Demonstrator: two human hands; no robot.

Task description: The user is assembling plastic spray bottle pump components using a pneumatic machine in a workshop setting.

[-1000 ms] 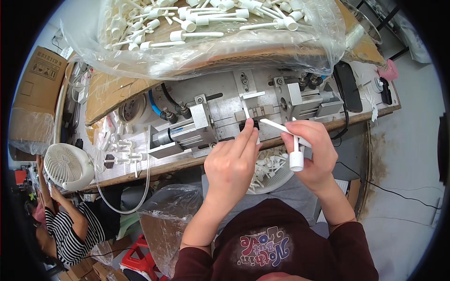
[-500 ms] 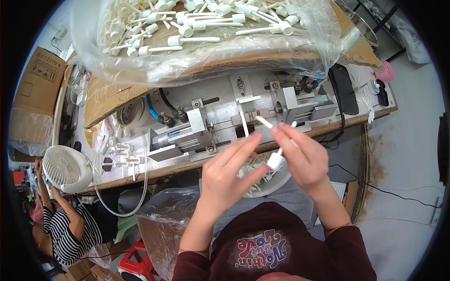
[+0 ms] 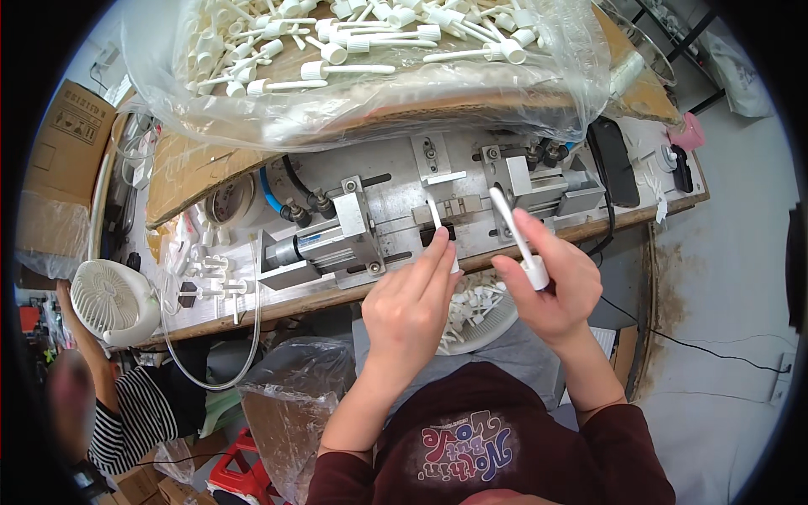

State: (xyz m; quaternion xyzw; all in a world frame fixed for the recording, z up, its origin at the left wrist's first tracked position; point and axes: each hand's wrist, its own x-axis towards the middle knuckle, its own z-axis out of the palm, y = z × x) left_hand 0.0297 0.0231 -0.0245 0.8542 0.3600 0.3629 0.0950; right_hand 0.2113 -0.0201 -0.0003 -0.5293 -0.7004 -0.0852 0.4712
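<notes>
My left hand is closed, fingers pressed together, on a white capped stick. The stick's thin stem points away past my fingertips, over the metal fixture; part of its cap shows beside my fingers. My right hand holds another white capped stick by its ribbed cap between thumb and fingers, the stem tilted up and to the left. Just beyond both hands is the bench fixture's central metal block. Below, a white bowl of small white parts is partly hidden by my left hand.
Pneumatic cylinders flank the block. A plastic-lined cardboard tray of white capped sticks spans the back. Loose white parts and a fan lie left. A black phone-like object lies right. Another person's striped sleeve shows at lower left.
My hands have moved apart. The right one has shifted slightly right, its capped stick now turned stem-up; the left has its fingers drawn together.
</notes>
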